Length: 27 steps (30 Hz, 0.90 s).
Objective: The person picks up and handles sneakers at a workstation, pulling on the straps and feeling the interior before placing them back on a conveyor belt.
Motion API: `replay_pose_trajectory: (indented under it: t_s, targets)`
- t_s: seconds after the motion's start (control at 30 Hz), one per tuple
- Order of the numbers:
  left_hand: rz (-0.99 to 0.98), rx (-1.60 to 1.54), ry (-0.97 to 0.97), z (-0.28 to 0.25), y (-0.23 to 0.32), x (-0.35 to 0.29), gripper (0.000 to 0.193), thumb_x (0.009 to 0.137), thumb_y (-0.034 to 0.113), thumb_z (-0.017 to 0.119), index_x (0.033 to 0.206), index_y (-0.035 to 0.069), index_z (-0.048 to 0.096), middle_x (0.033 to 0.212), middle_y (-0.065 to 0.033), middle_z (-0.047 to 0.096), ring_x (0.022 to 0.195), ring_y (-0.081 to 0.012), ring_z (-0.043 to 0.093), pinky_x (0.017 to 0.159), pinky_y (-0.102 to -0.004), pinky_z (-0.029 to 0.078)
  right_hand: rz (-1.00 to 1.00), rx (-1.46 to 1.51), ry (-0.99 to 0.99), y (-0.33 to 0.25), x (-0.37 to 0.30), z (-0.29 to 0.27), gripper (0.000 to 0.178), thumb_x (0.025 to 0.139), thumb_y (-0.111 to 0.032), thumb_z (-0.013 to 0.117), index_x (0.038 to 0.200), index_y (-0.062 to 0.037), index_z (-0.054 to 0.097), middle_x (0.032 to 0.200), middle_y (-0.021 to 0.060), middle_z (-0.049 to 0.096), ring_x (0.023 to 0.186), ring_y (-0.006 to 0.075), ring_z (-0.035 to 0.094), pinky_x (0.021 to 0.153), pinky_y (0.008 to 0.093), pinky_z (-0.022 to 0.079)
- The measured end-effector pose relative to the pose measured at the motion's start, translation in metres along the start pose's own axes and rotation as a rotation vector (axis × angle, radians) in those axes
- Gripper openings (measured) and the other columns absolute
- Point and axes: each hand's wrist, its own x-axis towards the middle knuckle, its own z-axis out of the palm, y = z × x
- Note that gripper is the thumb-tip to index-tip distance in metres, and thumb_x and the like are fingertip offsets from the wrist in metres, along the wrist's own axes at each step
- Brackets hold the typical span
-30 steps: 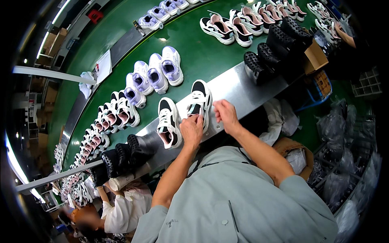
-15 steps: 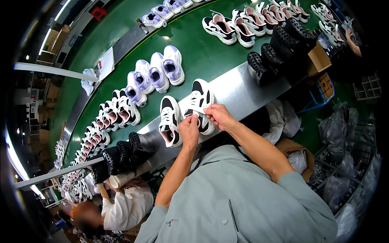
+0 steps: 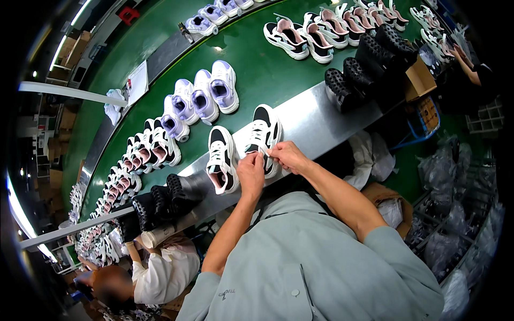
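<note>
Two black-and-white sneakers stand side by side on a metal ledge, toes pointing away from me. Both my hands are at the right sneaker [image 3: 263,125], around its tongue and opening. My left hand [image 3: 251,170] has its fingertips pinched at the near part of the shoe. Opposite it, the thumb and fingers of my right hand [image 3: 290,157] pinch at the shoe's right side. My fingers hide the exact bit of upper or lace they grip. The left sneaker [image 3: 219,155], with pink lining, stands untouched beside my left hand.
Lilac-and-white sneakers [image 3: 222,88] and rows of black, white and pink sneakers [image 3: 284,38] stand on the green conveyor [image 3: 251,69]. Black moulded shoe-shaped pieces [image 3: 338,85] line the ledge [image 3: 310,120] on both sides. A cardboard box [image 3: 420,79] and co-workers are nearby.
My right hand has moved slightly left and down, closer to my left hand. A white strip seen between my fingertips before no longer shows clearly. The lilac sneakers appear slightly farther left.
</note>
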Motion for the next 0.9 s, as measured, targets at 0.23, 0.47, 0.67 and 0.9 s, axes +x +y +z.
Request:
replay_pose_trajectory:
  t_s: [0.23,0.47,0.67,0.9]
  targets:
    - [0.137,0.040,-0.062,0.005,0.015,-0.008,0.023,0.089,0.015,0.067,0.106,0.001,0.074,0.095,-0.0203,0.072,0.089,-0.0373,0.065,0.084,-0.0436,0.052,-0.409,-0.556,0.365,0.006,-0.024,0.005,0.025,0.087,-0.021,0.065,0.093,0.0031,0.064,0.091,0.0264,0.069,0.089,0.0486,0.065,0.079,0.0507,0.053]
    - [0.465,0.596,0.117,-0.081,0.013,-0.043,0.027,0.080,0.000,0.065,0.106,0.006,0.068,0.098,-0.0161,0.066,0.096,-0.0354,0.061,0.078,-0.0449,0.051,-0.510,-0.918,0.323,-0.001,-0.026,0.009,0.032,0.093,-0.028,0.065,0.099,0.0031,0.060,0.096,0.0246,0.065,0.086,0.0446,0.067,0.076,0.0544,0.053]
    - [0.343,0.657,-0.117,-0.087,-0.045,-0.029,0.034,0.080,0.006,0.068,0.113,0.010,0.063,0.101,-0.0113,0.062,0.100,-0.0333,0.058,0.076,-0.0501,0.044,-0.649,-1.000,0.250,0.002,-0.009,0.032,0.026,0.093,-0.023,0.061,0.095,0.0031,0.060,0.090,0.0241,0.065,0.077,0.0431,0.068,0.070,0.0510,0.056]
    - [0.420,0.381,-0.151,-0.078,-0.061,-0.047,0.046,0.081,-0.001,0.064,0.125,0.010,0.062,0.097,-0.0150,0.063,0.096,-0.0365,0.059,0.082,-0.0467,0.051,-0.641,-0.999,0.199,0.000,-0.009,0.034,0.027,0.093,-0.023,0.061,0.095,0.0032,0.060,0.091,0.0234,0.064,0.077,0.0443,0.067,0.069,0.0513,0.056]
